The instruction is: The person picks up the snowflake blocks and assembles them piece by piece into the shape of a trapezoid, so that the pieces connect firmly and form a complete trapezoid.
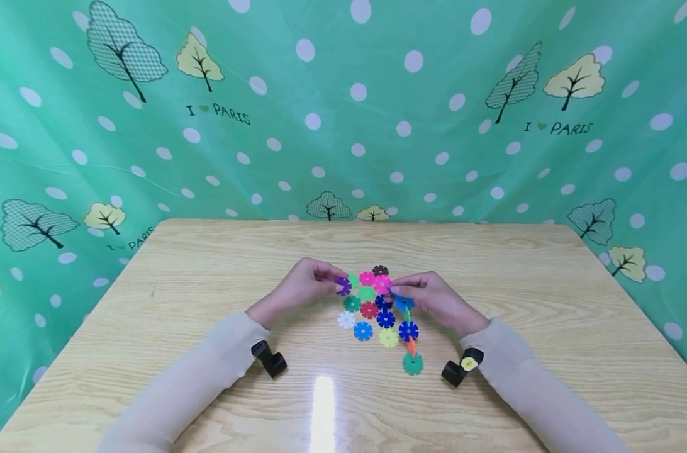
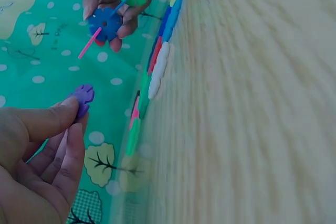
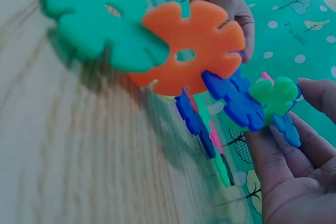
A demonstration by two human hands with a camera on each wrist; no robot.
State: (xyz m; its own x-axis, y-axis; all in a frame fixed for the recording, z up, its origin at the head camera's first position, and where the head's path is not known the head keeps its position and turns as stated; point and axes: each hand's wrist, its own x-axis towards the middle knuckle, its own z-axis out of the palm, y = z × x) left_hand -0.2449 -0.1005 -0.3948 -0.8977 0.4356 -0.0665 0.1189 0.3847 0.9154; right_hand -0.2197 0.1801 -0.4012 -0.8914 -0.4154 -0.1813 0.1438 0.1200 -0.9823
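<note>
Between thumb and fingers my left hand [image 1: 305, 281] pinches a purple notched plastic disc [image 1: 343, 287], a snowflake-type linking piece, seen edge-tilted in the left wrist view. My right hand [image 1: 431, 299] holds a chain of interlocked discs. A pink disc [image 1: 382, 284] is at its far end, then a light blue disc [image 1: 404, 303] at the fingers. From there a light green disc [image 3: 275, 97], a dark blue disc [image 1: 408, 331], an orange disc [image 3: 184, 40] and a green disc [image 1: 413, 363] trail toward the near side. The purple disc is apart from the pink one.
Several loose discs lie flat on the wooden table [image 1: 219, 251] between the hands, among them a white disc [image 1: 346, 319], a red disc [image 1: 368, 310], a yellow disc [image 1: 388, 338] and a brown disc [image 1: 380, 270]. A green patterned cloth [image 1: 343, 126] hangs behind the table.
</note>
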